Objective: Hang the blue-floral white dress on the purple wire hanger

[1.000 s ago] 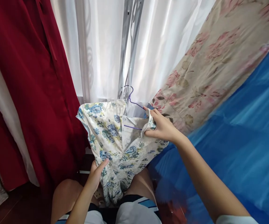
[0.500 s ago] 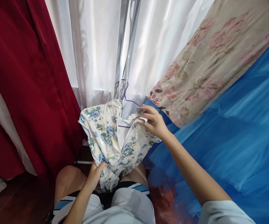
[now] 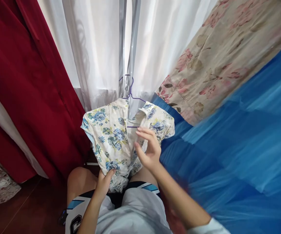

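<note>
A white blouse with blue flowers [image 3: 113,136] hangs in front of me on a thin purple hanger [image 3: 138,98], its front open at the neck. My left hand [image 3: 105,182] grips the lower left side of the blouse, thumb on top and the other fingers behind the cloth. Over the right front of the blouse is my right hand [image 3: 150,148], fingers apart and holding nothing; whether it touches the cloth I cannot tell. The blouse's lower part bunches above my lap.
Behind the hanger stand grey metal bars [image 3: 128,42] before a white curtain [image 3: 94,48]. A red curtain [image 3: 33,97] drapes on the left. To the right hang a beige floral cloth [image 3: 203,68] and blue tulle [image 3: 240,156]. Floral fabric [image 3: 1,182] lies at lower left.
My right hand has let go of the blouse's right shoulder and moved down and left. The right shoulder now sits spread on the hanger. My left hand keeps its hold.
</note>
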Available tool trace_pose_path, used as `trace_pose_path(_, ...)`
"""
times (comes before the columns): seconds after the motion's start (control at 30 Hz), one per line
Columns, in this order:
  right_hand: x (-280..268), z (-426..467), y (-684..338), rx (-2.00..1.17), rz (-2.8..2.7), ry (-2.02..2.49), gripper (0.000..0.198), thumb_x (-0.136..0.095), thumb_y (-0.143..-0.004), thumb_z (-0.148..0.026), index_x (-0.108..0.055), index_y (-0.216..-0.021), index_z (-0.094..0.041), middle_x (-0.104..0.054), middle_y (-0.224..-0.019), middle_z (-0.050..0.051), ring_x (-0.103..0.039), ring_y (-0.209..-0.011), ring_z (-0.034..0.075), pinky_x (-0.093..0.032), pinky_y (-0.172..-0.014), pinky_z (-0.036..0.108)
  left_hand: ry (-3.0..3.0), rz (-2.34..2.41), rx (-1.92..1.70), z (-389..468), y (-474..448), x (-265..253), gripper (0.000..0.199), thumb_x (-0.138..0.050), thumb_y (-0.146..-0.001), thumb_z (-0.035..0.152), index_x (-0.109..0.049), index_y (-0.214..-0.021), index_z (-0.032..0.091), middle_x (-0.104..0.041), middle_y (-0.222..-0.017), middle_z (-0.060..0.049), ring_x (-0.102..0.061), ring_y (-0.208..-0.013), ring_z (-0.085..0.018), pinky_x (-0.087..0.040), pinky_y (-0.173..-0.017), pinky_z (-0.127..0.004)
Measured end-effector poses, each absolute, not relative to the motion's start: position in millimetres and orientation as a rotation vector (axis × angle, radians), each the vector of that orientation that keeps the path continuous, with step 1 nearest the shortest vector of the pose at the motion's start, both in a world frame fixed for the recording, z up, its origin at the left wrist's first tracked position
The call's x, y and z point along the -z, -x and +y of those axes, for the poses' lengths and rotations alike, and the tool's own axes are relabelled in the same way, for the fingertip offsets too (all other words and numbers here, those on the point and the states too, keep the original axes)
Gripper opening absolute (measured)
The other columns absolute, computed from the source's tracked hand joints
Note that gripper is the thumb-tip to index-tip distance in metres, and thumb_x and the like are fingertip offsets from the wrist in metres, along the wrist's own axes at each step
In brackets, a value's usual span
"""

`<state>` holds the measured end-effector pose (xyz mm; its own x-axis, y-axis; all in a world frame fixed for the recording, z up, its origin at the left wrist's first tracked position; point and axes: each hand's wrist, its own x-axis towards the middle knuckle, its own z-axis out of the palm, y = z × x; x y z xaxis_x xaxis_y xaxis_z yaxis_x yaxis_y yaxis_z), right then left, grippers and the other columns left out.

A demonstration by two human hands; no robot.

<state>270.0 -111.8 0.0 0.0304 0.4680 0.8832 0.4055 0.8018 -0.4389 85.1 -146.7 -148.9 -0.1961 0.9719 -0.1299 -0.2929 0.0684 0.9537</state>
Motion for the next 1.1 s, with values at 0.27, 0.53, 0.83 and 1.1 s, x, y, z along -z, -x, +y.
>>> trace_pose_path(0.27,117.0,-146.6,-254.8,-0.912,-1.247,1.112,0.032,-0.056,-0.091,-0.052,-0.051,-0.084,-0.020,-0.048,-0.074,-0.001,-0.045,-0.066,0.015,-0.041,-0.059,0.026,-0.850,1.281,-1.347,-170.7,-108.9,152.8,0.047,-0.077,-0.066,0.034,-0.069,-0.107,0.015,-0.069,-0.119,-0.014,-0.055,-0.126,-0.036,-0.042,-0.107,-0.044)
trace_pose_path(0.53,95.6,-138.8,-283.5,-0.961,-1.479,1.261,0.043,-0.052,-0.094,-0.052,-0.044,-0.067,-0.020,-0.036,-0.062,-0.004,-0.033,-0.059,0.012,-0.026,-0.054,0.026,-0.768,1.350,-1.428,-165.5,-101.0,152.2,0.042,-0.073,-0.067,0.033,-0.067,-0.105,0.016,-0.072,-0.111,-0.012,-0.061,-0.117,-0.033,-0.043,-0.106,-0.042)
trace_pose_path(0.83,86.3,-147.9,-279.5,-1.171,-1.311,1.119,0.046,-0.051,-0.093,-0.052,-0.053,-0.061,-0.018,-0.044,-0.051,-0.003,-0.038,-0.050,0.011,-0.029,-0.052,0.027,-0.942,1.377,-1.370,-153.7,-84.1,163.3,0.036,-0.071,-0.071,0.036,-0.069,-0.098,0.012,-0.074,-0.104,-0.011,-0.064,-0.109,-0.033,-0.051,-0.090,-0.035)
trace_pose_path(1.1,83.8,-148.0,-274.5,-1.203,-1.053,1.069,0.045,-0.059,-0.087,-0.053,-0.056,-0.059,-0.018,-0.044,-0.047,-0.003,-0.034,-0.046,0.010,-0.024,-0.048,0.025,-0.863,1.687,-2.076,-126.6,-35.6,171.8,0.022,-0.060,-0.080,0.029,-0.060,-0.099,0.018,-0.063,-0.098,-0.005,-0.061,-0.096,-0.022,-0.049,-0.087,-0.034)
